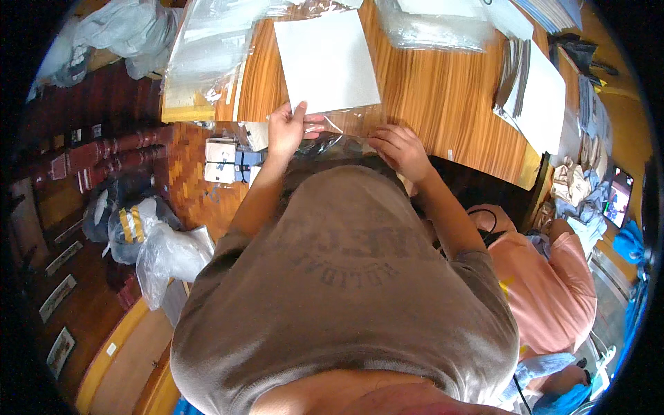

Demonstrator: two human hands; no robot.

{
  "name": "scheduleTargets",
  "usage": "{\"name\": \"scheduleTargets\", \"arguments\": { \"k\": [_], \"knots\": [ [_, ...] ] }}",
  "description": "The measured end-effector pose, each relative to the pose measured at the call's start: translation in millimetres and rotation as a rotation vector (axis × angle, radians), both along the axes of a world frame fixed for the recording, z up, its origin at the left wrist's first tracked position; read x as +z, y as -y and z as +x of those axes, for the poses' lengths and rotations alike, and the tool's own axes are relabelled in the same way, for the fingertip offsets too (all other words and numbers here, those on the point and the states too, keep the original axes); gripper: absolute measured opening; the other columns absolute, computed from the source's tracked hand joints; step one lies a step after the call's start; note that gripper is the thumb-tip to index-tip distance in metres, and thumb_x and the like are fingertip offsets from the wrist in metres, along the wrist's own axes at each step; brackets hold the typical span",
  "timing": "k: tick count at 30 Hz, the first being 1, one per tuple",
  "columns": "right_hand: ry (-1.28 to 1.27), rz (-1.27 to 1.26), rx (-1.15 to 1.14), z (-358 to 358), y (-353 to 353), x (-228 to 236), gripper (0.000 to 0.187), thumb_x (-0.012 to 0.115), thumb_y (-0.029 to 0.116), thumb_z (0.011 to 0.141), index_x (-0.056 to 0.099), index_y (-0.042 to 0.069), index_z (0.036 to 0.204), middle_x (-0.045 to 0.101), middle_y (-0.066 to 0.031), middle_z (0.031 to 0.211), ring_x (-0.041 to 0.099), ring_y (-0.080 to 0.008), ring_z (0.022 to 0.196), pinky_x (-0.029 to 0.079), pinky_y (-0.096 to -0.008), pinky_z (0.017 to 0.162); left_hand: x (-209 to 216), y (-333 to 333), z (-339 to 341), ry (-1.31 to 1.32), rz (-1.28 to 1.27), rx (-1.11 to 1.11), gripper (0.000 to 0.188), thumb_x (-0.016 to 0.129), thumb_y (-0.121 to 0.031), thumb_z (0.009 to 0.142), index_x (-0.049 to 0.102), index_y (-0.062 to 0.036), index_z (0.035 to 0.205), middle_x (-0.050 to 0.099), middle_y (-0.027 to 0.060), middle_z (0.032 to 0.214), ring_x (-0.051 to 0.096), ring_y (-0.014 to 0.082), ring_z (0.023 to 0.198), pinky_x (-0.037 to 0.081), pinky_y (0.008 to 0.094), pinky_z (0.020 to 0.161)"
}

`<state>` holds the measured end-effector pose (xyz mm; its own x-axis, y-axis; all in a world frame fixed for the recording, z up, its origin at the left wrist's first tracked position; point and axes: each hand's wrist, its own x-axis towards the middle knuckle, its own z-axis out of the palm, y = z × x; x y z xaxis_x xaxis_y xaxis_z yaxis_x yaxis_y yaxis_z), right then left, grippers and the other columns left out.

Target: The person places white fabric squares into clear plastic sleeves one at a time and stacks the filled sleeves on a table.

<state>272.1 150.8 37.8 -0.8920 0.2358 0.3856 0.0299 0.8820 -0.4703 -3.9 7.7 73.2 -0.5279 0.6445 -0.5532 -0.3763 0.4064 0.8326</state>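
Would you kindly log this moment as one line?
left hand: holding white rectangular sheet; right hand: at clear plastic film; surface: brown wooden table

Two hands are showing at upper centre: one left hand (289,131) and one right hand (401,149). One white sheet (328,61) is lying above them on one wooden table (436,90). Two clear plastic piles (207,52) are occupying the upper left and top centre-right. One lit screen (618,197) is glowing at far right.
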Motion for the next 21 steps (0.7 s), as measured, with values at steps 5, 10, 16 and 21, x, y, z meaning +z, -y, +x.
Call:
{"name": "scheduleTargets", "arguments": {
  "k": [5,10,16,21],
  "knots": [
    [-0.152,0.002,-0.084,-28,1,23,0.031,0.082,0.013,0.084,0.076,0.012,0.114,0.072,-0.0059,0.121,0.067,-0.0292,0.118,0.054,-0.0434,0.097,71,-15,-20,-0.24,0.107,-0.062,0.032,0.049,-0.023,0.115,0.059,0.0062,0.123,0.078,0.0223,0.095,0.079,0.0267,0.075,0.062,0.031,0.054],
    [-0.14,0.108,-0.165,-77,-34,24,0.028,0.083,0.019,0.086,0.075,0.012,0.113,0.071,-0.0072,0.124,0.067,-0.0301,0.118,0.053,-0.0435,0.098,43,-79,-85,-0.21,0.237,-0.013,0.033,0.052,-0.025,0.114,0.06,0.0052,0.125,0.077,0.0252,0.105,0.08,0.0272,0.087,0.065,0.0313,0.063],
    [-0.017,-0.008,-0.169,-92,-79,0,0.051,0.084,0.038,0.086,0.071,0.012,0.129,0.066,-0.0094,0.136,0.062,-0.0321,0.124,0.051,-0.0467,0.103,-7,-111,-128,-0.858,-0.378,-0.462,0.049,0.064,-0.034,0.107,0.058,0.0041,0.136,0.072,0.0265,0.126,0.076,0.0401,0.101,0.063,0.049,0.084],
    [0.116,0.022,-0.154,-67,-66,-1,0.066,0.086,0.045,0.083,0.068,0.014,0.138,0.065,-0.009,0.141,0.059,-0.0321,0.129,0.048,-0.0489,0.108,-23,-48,-71,-1.585,0.167,-0.591,0.074,0.076,-0.049,0.094,0.055,-0.0063,0.15,0.046,0.0193,0.162,0.046,0.0373,0.148,0.041,0.0534,0.12]
  ]
}}
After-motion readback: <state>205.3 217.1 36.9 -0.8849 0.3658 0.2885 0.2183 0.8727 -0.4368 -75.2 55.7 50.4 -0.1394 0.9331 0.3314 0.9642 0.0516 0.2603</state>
